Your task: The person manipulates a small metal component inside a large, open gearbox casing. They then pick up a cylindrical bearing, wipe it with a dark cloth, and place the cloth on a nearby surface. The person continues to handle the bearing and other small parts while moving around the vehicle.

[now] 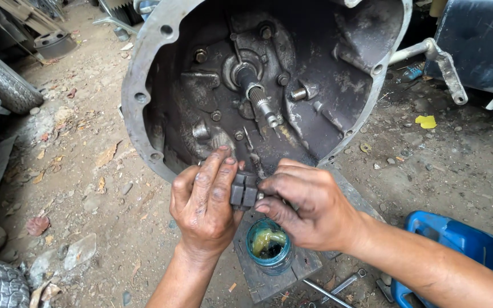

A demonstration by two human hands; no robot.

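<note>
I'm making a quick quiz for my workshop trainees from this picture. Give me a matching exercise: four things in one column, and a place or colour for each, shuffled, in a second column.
Things:
1. Splined shaft
2. Small open tub of grease
3. Plastic container
4. Small grey part

Places or colours:
A. Blue, on the ground at lower right
B. Held between the left hand and the right hand
C. Sticks out from the middle of the bell housing
D. Stands on the wooden board, below the hands

Pairs: 1-C, 2-D, 3-A, 4-B
</note>
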